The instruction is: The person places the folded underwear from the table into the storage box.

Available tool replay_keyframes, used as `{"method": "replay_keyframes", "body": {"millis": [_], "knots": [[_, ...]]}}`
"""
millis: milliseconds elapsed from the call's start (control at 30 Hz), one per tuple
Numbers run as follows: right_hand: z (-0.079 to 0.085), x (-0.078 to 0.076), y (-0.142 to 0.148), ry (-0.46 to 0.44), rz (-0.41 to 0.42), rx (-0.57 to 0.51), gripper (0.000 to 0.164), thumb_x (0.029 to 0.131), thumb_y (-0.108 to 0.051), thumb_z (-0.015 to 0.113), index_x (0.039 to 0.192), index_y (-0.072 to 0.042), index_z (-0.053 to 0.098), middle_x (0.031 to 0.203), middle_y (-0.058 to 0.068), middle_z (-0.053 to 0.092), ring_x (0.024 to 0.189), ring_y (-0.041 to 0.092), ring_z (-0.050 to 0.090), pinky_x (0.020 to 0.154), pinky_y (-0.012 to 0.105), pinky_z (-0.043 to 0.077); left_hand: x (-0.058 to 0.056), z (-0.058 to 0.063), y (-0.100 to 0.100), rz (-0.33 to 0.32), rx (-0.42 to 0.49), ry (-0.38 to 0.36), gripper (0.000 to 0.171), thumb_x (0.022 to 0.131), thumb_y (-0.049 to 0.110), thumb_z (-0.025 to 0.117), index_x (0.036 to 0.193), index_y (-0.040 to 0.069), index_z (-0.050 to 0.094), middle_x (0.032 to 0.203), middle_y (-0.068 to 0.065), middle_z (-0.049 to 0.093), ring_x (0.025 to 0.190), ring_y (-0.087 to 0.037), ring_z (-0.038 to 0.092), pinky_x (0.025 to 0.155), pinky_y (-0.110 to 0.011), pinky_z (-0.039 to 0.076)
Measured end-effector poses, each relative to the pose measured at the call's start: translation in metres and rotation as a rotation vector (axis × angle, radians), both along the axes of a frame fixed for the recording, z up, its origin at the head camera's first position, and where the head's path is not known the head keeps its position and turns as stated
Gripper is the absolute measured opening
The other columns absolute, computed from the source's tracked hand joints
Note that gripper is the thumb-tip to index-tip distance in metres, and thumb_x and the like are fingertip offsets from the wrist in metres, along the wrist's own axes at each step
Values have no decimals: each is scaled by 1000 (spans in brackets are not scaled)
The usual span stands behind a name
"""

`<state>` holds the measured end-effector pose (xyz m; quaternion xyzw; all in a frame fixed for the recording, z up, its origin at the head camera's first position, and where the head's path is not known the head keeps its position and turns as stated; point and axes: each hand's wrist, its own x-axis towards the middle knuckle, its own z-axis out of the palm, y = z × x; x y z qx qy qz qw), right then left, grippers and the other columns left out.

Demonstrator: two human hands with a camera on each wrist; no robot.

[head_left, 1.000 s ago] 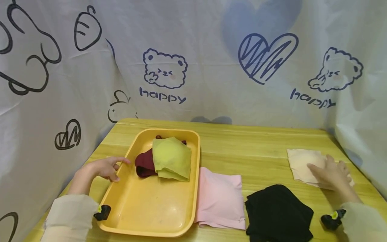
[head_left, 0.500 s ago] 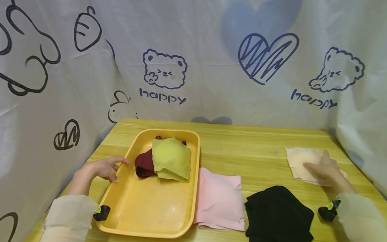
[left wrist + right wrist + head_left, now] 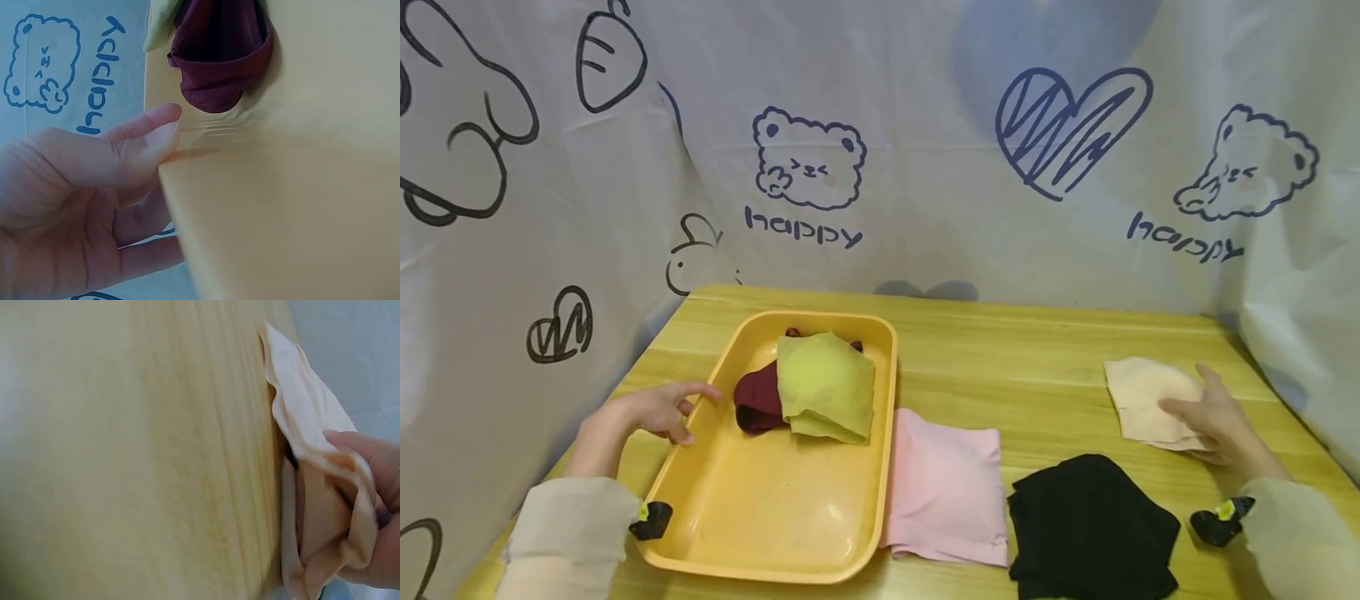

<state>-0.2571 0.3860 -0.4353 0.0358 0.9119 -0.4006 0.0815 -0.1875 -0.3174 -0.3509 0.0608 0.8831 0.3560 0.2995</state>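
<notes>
A smooth plastic tray (image 3: 767,508) shines glossy before us; the pink cloth (image 3: 947,487), black cloth (image 3: 1093,529) and beige cloth (image 3: 1150,400) look matt. The tabletop (image 3: 1022,358) shows satiny wood grain; the creased white backdrop (image 3: 925,200) is, from here, perhaps thin fabric.

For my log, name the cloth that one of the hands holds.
The beige cloth, gripped by the right hand. No hand touches the pink cloth, black cloth, yellow cloth or maroon cloth.
</notes>
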Motion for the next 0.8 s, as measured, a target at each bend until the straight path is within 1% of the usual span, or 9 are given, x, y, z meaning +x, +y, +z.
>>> {"method": "replay_keyframes", "body": {"millis": [33,100,133,200,267,433,533,667,800], "knots": [[1,1,-2,6,20,3,95,89,-37,53,140,4,-16,136,45,1,83,44,47,70,50,45,0,0,-1,-2,-3,3,64,71,-11,61,129,-3,36,99,-21,50,55,-11,39,51,-20,35],[4,2,-8,24,65,16,87,91,-36,50,141,6,-7,135,45,7,80,41,48,64,47,46,0,0,-1,-1,-8,6,64,71,-11,61,129,-3,37,98,-21,50,54,-11,38,51,-20,35],[5,3,-11,37,87,27,84,92,-36,49,141,7,-3,136,44,6,95,49,45,71,53,44,-1,0,-1,0,-10,4,63,71,-11,61,129,-3,37,98,-20,50,54,-11,37,51,-20,34],[9,4,-19,74,108,41,76,93,-34,47,141,9,6,135,44,12,102,52,43,78,58,41,-1,0,-1,-2,-8,5,63,71,-11,61,129,-3,37,99,-21,50,54,-10,37,51,-20,34],[13,4,-27,124,122,36,71,94,-31,46,140,11,11,137,42,12,120,59,18,89,65,28,-2,-1,0,-4,-6,2,63,71,-11,61,128,-3,37,94,-17,51,53,-10,36,51,-20,34],[21,3,-51,234,112,-35,64,94,-25,47,141,7,18,139,38,19,123,55,20,92,63,26,-4,1,-1,-13,-26,2,63,72,-11,60,129,-2,36,71,-3,42,50,-8,32,51,-19,31],[29,3,-66,253,106,-71,64,94,-26,46,144,0,16,142,33,17,124,52,22,90,42,40,-4,1,-1,-12,-31,5,63,72,-10,60,130,-2,37,67,-1,36,50,-8,32,51,-19,31],[37,5,-88,254,106,-150,62,95,-28,46,146,-8,16,143,30,19,111,29,46,67,14,43,-2,1,0,-2,-20,13,64,71,-10,61,129,-2,37,81,-8,46,54,-10,39,52,-20,34],[44,12,-109,212,117,-294,59,94,-29,47,146,-16,21,143,30,19,82,-1,53,64,19,49,0,1,0,5,-9,11,65,70,-11,61,130,-3,37,82,-9,46,54,-10,39,52,-20,34]]}}
